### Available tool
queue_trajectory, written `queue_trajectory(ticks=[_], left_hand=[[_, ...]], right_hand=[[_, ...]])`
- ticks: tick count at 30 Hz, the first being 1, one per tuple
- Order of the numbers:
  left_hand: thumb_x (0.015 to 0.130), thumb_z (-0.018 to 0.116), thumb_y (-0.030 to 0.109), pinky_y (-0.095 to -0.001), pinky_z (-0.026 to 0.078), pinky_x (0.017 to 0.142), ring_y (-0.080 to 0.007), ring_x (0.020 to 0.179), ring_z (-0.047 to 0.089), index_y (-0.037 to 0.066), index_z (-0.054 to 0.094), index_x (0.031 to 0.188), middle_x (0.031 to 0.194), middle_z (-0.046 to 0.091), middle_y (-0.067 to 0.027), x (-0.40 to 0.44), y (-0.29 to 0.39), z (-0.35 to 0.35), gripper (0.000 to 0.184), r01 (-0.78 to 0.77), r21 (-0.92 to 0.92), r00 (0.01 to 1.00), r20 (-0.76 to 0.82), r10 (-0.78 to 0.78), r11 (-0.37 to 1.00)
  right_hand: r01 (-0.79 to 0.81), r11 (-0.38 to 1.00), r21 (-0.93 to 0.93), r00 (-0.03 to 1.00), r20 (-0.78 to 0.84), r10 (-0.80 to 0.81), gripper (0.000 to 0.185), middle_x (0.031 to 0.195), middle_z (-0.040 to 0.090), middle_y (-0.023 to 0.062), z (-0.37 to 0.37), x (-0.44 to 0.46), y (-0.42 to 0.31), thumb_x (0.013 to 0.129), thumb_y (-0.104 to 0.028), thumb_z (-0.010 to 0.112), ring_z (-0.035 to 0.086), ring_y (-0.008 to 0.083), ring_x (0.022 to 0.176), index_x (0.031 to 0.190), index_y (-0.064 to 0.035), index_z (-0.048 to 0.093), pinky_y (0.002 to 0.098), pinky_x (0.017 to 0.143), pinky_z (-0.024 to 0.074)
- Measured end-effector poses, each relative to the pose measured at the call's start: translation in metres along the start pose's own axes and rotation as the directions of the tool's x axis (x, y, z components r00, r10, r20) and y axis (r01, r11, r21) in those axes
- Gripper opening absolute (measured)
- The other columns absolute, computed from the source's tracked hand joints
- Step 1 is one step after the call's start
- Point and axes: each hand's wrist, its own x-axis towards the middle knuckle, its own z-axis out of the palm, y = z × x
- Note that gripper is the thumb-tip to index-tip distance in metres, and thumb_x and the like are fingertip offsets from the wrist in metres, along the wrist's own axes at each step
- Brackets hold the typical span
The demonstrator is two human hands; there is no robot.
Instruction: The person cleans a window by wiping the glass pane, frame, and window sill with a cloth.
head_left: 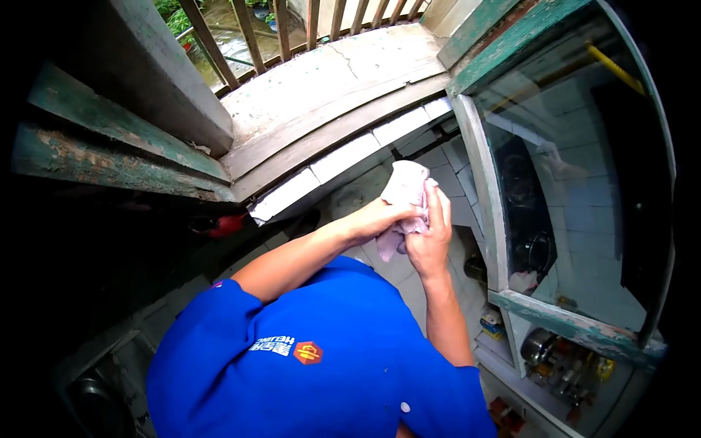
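A pale pinkish-white cloth (406, 184) is bunched between both hands, in front of the blue shirt. My left hand (380, 219) closes on it from the left, the thumb side pressed against the folds. From the right, my right hand (432, 235) grips the same cloth, its fingers bent around the upper right side. One loose corner of the cloth hangs below the hands. Some fingertips are hidden in the folds.
An open window sash (478, 182) with worn green paint stands on the right. Ahead lie the wide window sill (336, 84) and wooden bars (248, 36). White tiles (347, 157) edge the sill. A metal pot (539, 344) and several bottles sit at lower right.
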Motion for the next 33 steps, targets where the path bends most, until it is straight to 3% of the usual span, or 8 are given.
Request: queue_trajectory(ticks=[5,10,20,24,26,27,30,33], left_hand=[[0.091,0.063,0.031,-0.0368,0.036,0.107,-0.0223,0.132,0.038,0.006,0.028,0.150,0.150,0.032,-0.0098,-0.007,0.007,-0.022,0.072,-0.172,0.393,0.976,-0.059,0.212,0.903],[0.088,0.068,0.021,-0.0325,0.044,0.100,-0.0177,0.117,0.053,0.005,0.043,0.142,0.140,0.045,-0.0084,-0.032,0.015,-0.040,0.061,-0.107,0.307,0.982,-0.115,0.148,0.946],[0.086,0.068,0.008,-0.0286,0.047,0.096,-0.0122,0.108,0.055,0.003,0.054,0.132,0.123,0.059,-0.0073,-0.063,0.011,-0.069,0.048,-0.013,0.222,0.978,-0.198,0.059,0.975],[0.087,0.067,0.010,-0.0272,0.048,0.094,-0.0115,0.107,0.056,0.003,0.054,0.132,0.122,0.059,-0.0067,-0.065,0.007,-0.077,0.047,-0.019,0.206,0.981,-0.185,0.058,0.978],[0.087,0.068,0.011,-0.0269,0.048,0.093,-0.0109,0.105,0.056,0.003,0.054,0.131,0.121,0.059,-0.0067,-0.066,0.001,-0.082,0.047,-0.011,0.196,0.980,-0.193,0.050,0.981],[0.087,0.068,0.011,-0.0269,0.048,0.093,-0.0109,0.105,0.056,0.003,0.054,0.131,0.121,0.059,-0.0067,-0.068,-0.001,-0.083,0.047,-0.005,0.189,0.978,-0.203,0.044,0.982],[0.089,0.066,0.008,-0.0274,0.047,0.095,-0.0095,0.106,0.056,0.004,0.053,0.133,0.123,0.058,-0.0053,-0.074,-0.003,-0.082,0.046,0.032,0.221,0.981,-0.193,0.012,0.975],[0.089,0.067,0.009,-0.0278,0.047,0.095,-0.0100,0.106,0.056,0.003,0.053,0.133,0.123,0.059,-0.0057,-0.080,-0.010,-0.082,0.046,0.029,0.226,0.977,-0.211,0.020,0.974]], right_hand=[[0.011,0.996,0.090,0.982,-0.186,0.006,0.053,0.116,0.059,0.0192,0.001,0.066,0.016,0.074,0.007,0.054,0.059,0.0347,0.111,0.127,0.0052,0.057,0.0374,0.098,0.0458],[0.120,0.937,-0.328,0.945,-0.251,-0.209,0.046,0.115,0.059,0.0204,0.008,0.172,0.044,0.080,-0.001,0.057,0.061,0.0355,0.104,0.126,0.0015,0.057,0.0391,0.092,0.0480],[0.007,0.604,-0.797,0.999,-0.020,-0.037,0.024,0.101,0.061,0.0246,0.046,0.270,0.076,0.085,-0.015,0.056,0.067,0.0398,0.090,0.104,-0.0016,0.061,0.0455,0.077,0.0557],[0.066,0.778,-0.624,0.993,0.115,0.008,0.022,0.097,0.064,0.0177,0.046,0.235,0.051,0.082,-0.014,0.058,0.064,0.0368,0.090,0.101,-0.0106,0.067,0.0455,0.077,0.0515],[0.436,0.846,-0.306,0.884,0.323,-0.339,0.028,0.099,0.065,0.0120,0.057,0.191,0.030,0.081,-0.010,0.059,0.066,0.0339,0.087,0.107,-0.0164,0.067,0.0445,0.072,0.0532],[0.467,0.806,-0.365,0.852,0.431,-0.298,0.027,0.094,0.064,0.0085,0.056,0.177,0.005,0.080,-0.011,0.061,0.065,0.0332,0.082,0.105,-0.0182,0.068,0.0437,0.070,0.0529],[0.211,0.875,-0.436,0.977,0.065,-0.203,0.030,0.091,0.062,0.0092,0.063,0.177,0.004,0.079,-0.013,0.063,0.064,0.0323,0.080,0.108,-0.0187,0.067,0.0438,0.070,0.0530],[0.254,0.920,-0.299,0.965,0.146,-0.219,0.026,0.092,0.062,0.0112,0.085,0.158,-0.009,0.078,-0.013,0.065,0.064,0.0333,0.080,0.103,-0.0194,0.070,0.0438,0.071,0.0534]])
